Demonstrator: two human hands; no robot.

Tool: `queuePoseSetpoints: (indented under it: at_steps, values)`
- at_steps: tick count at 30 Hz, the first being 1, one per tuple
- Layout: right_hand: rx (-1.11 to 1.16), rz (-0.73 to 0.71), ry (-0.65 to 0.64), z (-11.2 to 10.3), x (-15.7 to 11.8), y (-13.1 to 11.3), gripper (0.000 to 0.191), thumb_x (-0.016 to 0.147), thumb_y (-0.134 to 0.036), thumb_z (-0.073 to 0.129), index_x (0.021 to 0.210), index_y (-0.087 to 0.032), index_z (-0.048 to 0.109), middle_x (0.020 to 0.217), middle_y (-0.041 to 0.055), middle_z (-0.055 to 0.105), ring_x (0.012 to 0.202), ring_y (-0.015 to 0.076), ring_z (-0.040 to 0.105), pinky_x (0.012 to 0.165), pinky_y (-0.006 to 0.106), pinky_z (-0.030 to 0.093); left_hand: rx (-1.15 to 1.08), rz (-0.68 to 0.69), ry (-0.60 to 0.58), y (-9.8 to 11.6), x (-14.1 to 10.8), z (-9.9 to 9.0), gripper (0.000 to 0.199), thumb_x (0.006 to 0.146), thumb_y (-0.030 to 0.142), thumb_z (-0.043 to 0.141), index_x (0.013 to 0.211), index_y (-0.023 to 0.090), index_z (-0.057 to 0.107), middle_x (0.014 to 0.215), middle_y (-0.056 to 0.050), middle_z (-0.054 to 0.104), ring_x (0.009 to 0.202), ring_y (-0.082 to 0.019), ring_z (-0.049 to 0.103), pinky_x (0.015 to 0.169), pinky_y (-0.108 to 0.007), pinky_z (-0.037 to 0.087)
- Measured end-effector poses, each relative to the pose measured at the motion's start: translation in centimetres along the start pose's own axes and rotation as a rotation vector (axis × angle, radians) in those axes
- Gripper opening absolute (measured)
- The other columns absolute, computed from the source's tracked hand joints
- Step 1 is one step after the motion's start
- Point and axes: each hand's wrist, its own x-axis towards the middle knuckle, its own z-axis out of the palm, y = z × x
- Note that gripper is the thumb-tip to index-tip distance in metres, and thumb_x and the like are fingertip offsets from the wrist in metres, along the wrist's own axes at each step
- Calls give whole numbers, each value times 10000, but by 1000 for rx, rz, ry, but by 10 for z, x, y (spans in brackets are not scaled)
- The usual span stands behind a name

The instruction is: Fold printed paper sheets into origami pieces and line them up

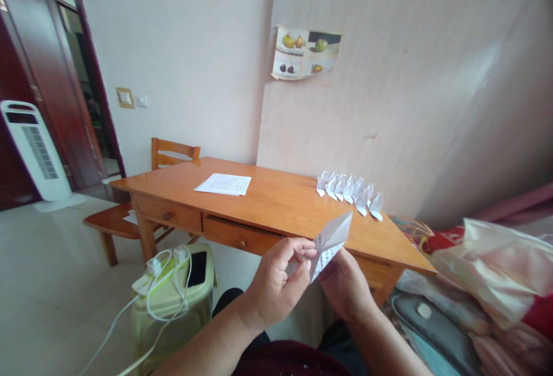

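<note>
A folded piece of printed paper (332,242) is held up in front of me, its pointed end tilted to the upper right. My left hand (280,278) pinches its left side between thumb and fingers. From below and to the right, my right hand (348,287) grips it, with most of its fingers hidden behind the paper and the palm. Beyond, at the table's right end, several folded paper figures (352,192) stand close together in rows. A stack of printed sheets (223,183) lies flat on the left half of the wooden table (272,203).
A light green stool (173,312) with a power strip, white cables and a dark phone (197,268) stands at the lower left. Behind the table's left end are a wooden chair (175,151) and a bench (103,220). Bags (492,266) crowd the right side.
</note>
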Motion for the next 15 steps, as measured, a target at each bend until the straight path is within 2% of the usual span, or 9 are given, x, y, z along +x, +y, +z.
queuePoseSetpoints:
  at_steps: [3,7,15]
  values:
    - [3,24,-11,0,-1,-1,116,850,-314,658,852,-219,724,907,37,720,815,216,614,721,331,480,-71,-75,29,-2,-1,1,310,941,173,553,1246,223,551,1132,-62,689,994,-168,642,882,-293,488]
    - [15,53,-35,0,-1,-1,113,835,-291,657,869,-216,734,901,40,718,795,213,604,713,335,488,-142,-123,64,-1,1,1,244,950,203,555,1192,209,586,1126,-63,683,985,-170,634,877,-298,484]
    - [83,83,-55,-2,-2,2,116,845,-289,657,860,-209,740,838,25,706,722,181,577,679,306,487,-325,-259,37,-4,0,3,253,961,297,570,1197,206,574,1119,-70,676,967,-181,638,865,-313,501]
